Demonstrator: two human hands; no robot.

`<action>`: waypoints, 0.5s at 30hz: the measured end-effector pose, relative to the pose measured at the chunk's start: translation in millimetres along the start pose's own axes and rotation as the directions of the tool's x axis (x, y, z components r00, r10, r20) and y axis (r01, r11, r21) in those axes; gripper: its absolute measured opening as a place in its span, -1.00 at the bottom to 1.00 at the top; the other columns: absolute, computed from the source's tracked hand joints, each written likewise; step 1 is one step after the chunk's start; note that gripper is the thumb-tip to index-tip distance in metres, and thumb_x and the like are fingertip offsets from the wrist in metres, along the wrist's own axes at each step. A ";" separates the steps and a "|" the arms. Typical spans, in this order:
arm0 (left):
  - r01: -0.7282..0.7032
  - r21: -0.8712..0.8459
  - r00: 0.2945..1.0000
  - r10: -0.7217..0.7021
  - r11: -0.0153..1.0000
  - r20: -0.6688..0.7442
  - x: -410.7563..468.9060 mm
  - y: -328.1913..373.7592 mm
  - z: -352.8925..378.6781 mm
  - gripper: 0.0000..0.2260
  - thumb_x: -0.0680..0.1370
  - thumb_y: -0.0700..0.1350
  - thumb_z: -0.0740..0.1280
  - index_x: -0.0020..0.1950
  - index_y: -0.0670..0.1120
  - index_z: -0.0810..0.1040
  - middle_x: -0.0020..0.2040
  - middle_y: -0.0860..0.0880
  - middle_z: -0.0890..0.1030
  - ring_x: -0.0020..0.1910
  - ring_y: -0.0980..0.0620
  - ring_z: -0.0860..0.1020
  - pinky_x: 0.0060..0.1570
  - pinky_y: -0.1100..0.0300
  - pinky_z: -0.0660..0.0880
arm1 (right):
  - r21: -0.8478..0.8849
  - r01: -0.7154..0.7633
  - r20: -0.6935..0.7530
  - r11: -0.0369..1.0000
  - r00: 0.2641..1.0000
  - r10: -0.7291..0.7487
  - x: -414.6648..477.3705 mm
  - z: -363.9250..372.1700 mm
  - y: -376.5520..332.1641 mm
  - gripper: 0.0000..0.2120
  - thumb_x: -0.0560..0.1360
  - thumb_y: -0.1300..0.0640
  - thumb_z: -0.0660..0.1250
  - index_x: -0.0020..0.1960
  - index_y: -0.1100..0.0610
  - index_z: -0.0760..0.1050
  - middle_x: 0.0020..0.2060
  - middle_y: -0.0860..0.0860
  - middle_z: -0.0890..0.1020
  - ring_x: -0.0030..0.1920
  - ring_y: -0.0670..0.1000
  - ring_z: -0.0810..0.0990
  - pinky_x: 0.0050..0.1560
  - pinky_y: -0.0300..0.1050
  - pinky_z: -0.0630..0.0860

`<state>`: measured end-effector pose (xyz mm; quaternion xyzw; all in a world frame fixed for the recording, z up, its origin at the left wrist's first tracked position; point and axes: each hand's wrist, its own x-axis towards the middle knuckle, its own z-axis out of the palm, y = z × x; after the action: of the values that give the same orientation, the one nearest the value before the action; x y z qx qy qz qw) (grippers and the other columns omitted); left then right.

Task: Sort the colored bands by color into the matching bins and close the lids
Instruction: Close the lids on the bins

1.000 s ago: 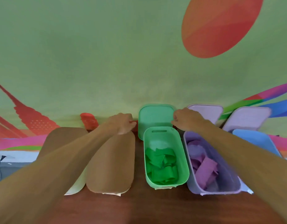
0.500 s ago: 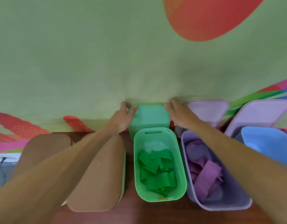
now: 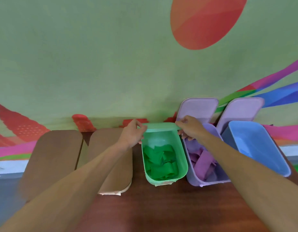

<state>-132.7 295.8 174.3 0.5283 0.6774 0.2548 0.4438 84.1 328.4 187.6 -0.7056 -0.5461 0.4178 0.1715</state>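
The green lid (image 3: 161, 127), leaned upright behind the green bin (image 3: 183, 162) a moment ago, has been tipped flat over the bin's far end; closing is judged near. Its ends are pinched by the left hand (image 3: 132, 136) and right hand (image 3: 190, 129), fingers clamped on it. Crumpled green bands (image 3: 161, 162) are heaped inside the bin.

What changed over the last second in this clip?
The left hand and right hand took hold of the green lid by its ends and tipped it forward from the wall over the green bin. The green bands, purple bin and blue bin stayed put.
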 end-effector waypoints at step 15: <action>0.228 -0.014 0.973 -0.228 0.973 0.047 -66.3 -50.8 66.2 -0.73 0.51 -0.14 0.32 0.17 -0.23 0.51 -0.13 -0.11 0.63 -0.46 0.05 0.49 -0.60 0.33 0.28 | -0.214 0.082 0.214 0.973 0.976 -0.035 -53.1 12.7 89.4 -0.88 0.51 0.12 0.27 0.00 0.15 0.47 -0.30 0.08 0.61 -0.41 0.00 0.52 -0.41 -0.17 0.45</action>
<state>-96.8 209.3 123.5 0.4484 0.7210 0.1967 0.4903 127.4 246.3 139.0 -0.6560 -0.6249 0.4208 0.0461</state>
